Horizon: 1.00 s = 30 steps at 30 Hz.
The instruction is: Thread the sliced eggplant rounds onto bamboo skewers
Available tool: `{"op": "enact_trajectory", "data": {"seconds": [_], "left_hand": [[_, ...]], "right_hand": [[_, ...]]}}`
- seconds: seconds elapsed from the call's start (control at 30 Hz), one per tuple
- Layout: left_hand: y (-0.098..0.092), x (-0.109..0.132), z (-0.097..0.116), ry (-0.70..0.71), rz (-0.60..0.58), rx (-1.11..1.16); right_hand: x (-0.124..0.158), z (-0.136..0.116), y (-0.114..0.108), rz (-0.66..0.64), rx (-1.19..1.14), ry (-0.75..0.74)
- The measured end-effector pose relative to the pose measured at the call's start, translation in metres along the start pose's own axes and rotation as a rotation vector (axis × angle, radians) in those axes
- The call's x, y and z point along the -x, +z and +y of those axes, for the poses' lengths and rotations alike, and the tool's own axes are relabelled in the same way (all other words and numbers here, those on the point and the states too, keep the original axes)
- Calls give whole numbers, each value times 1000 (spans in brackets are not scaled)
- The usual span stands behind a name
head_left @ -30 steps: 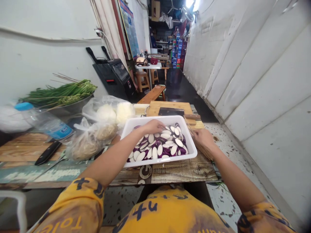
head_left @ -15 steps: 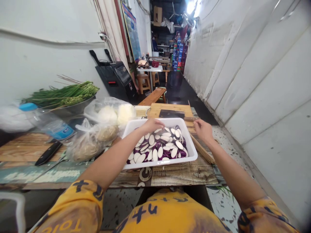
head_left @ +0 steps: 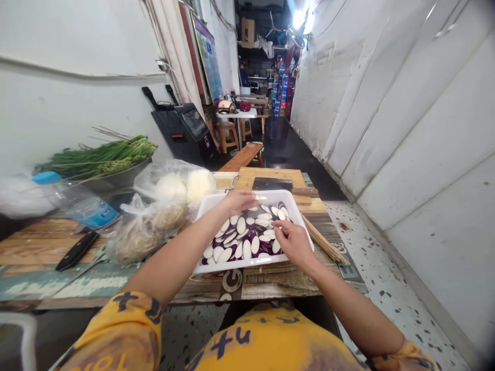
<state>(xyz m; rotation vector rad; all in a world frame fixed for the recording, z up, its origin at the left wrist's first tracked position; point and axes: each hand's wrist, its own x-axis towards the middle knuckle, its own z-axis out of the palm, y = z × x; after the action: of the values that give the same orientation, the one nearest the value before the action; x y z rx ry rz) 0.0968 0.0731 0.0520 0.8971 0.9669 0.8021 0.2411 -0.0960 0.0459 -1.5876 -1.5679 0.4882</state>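
Observation:
A white plastic tub (head_left: 255, 264) full of sliced eggplant (head_left: 247, 248), white faces with purple skin, stands on the table in front of me. Over its far left part is my left hand (head_left: 240, 201), fingers closed on a pale eggplant slice (head_left: 261, 198) at the tips. My right hand (head_left: 294, 241) reaches over the tub's right side, thumb and fingers pinched together. The thin skewer seen in it earlier is hardly visible now. To the right of the tub lies a bundle of bamboo skewers (head_left: 325, 241).
Behind the tub a cleaver (head_left: 273, 184) rests on a wooden cutting board (head_left: 247, 176). Plastic bags of food (head_left: 139, 239), a water bottle (head_left: 93, 208), a black-handled knife (head_left: 77, 251) and a bowl of green vegetables (head_left: 104, 157) are at left. A wooden bench (head_left: 243, 156) stands beyond.
My right hand has moved left and nearer, from beside the cleaver's handle to over the eggplant slices. My left hand stays over the tub, with a slice now showing at its fingertips.

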Motion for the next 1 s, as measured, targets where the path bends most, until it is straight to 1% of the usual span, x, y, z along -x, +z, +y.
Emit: {"op": "enact_trajectory", "data": {"seconds": [0.13, 0.3, 0.47, 1.0], "left_hand": [[3, 4, 5, -42, 44, 60], [8, 12, 10, -74, 36, 125], [12, 17, 14, -109, 52, 133], [13, 19, 15, -84, 43, 144]], "right_hand": [[-3, -1, -3, -42, -1, 13], [-2, -5, -4, -31, 22, 30], [-3, -1, -2, -19, 18, 25], [-2, 0, -2, -14, 14, 10]]}}
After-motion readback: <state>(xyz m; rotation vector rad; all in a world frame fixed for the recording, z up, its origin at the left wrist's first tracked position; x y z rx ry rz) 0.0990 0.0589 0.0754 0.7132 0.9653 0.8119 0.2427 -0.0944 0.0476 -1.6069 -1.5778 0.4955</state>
